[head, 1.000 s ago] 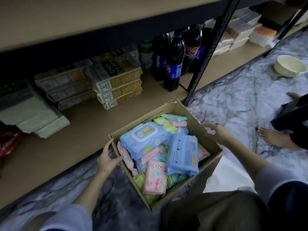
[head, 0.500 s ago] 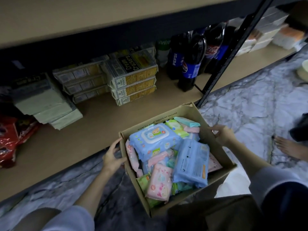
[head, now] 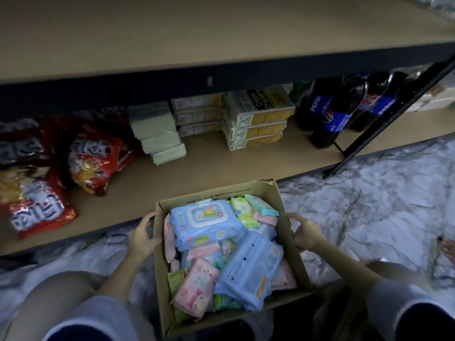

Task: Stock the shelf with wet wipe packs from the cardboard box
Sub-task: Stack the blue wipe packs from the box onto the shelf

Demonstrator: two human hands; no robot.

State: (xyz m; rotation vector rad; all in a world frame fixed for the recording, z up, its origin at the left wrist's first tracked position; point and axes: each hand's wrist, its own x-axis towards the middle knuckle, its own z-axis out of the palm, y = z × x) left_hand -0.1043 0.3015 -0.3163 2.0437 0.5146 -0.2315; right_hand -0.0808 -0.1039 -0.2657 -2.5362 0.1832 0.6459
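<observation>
Meanwhile both hands' grip clamps the cardboard box [head: 288,244] walls, before snack bags [head: 96,156], crackers [head: 258,119], cola bottles [head: 327,114].

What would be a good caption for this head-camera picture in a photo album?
Both hands, left and right, grip a cardboard box of wet wipe packs before a low shelf.
</observation>
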